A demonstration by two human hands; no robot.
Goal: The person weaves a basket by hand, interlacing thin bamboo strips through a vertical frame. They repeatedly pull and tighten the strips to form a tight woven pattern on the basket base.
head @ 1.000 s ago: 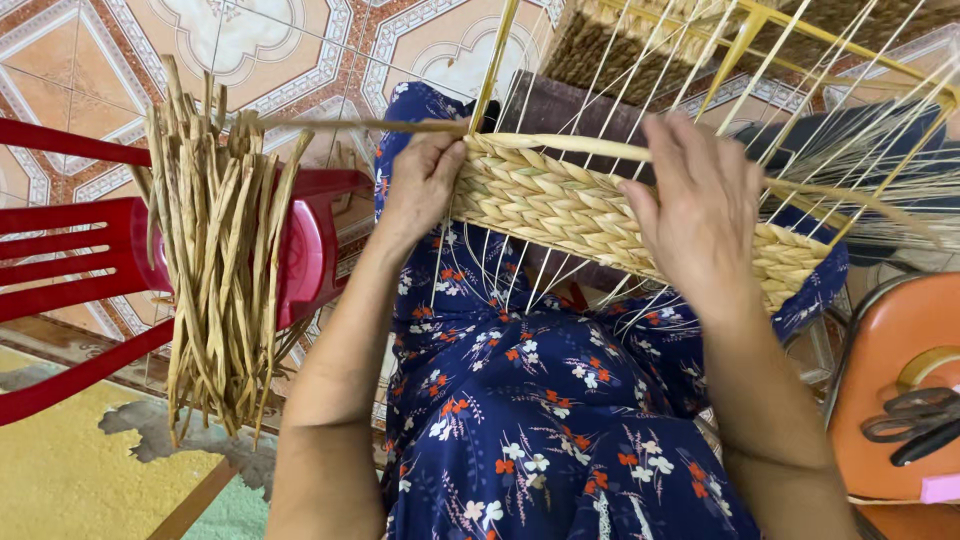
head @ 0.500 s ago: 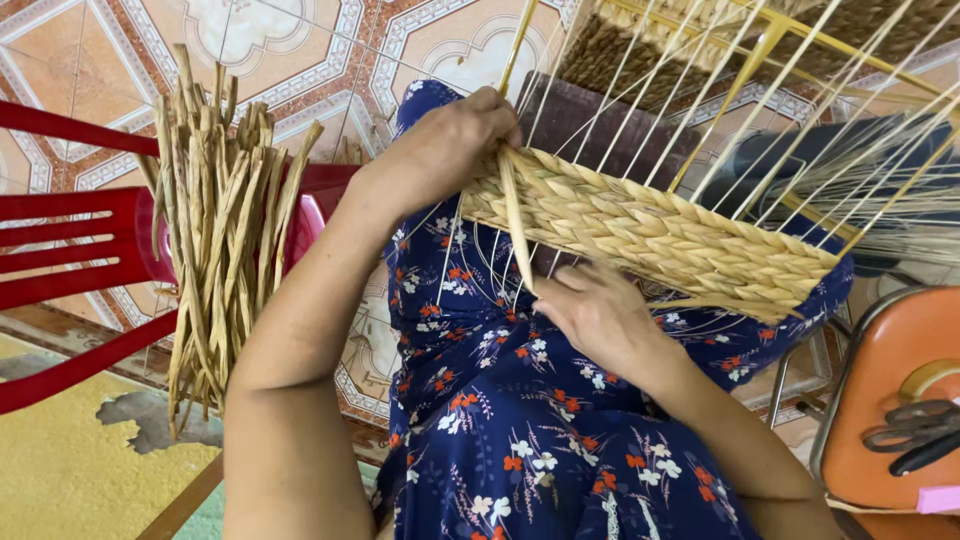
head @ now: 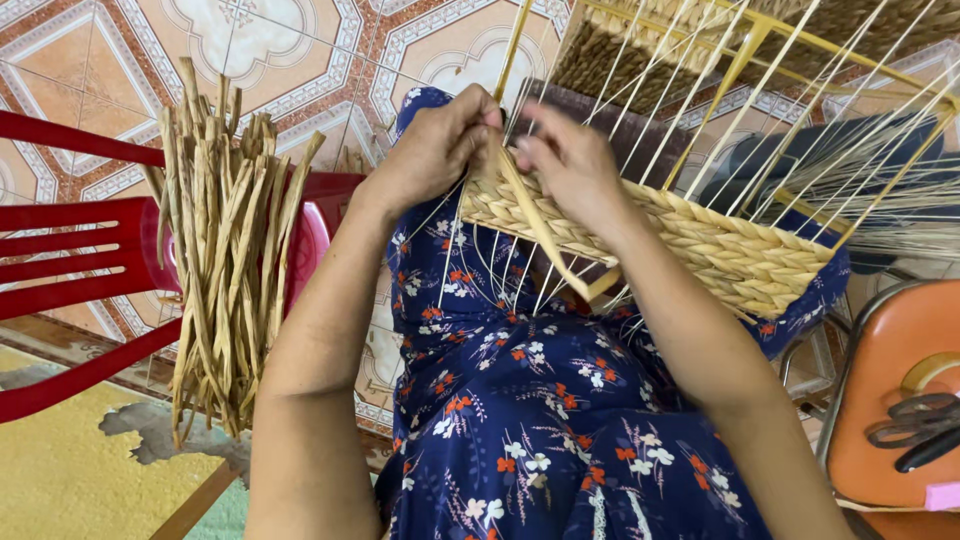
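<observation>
right hand (head: pixel 570 165) rose to join left hand (head: pixel 435 150) on strand (head: pixel 535 225).

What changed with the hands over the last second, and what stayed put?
The right hand left the far side of the woven band, dipped below it, then came up to meet the left hand at the band's left end. Both now pinch a loose flat strand there. The left hand closed from a flat rest into a grip. The bundle of dried strands and red chair stayed put.

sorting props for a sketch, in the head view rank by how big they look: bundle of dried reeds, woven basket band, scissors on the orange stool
1. woven basket band and bundle of dried reeds: look alike in size, unranked
2. scissors: clearly smallest
</observation>
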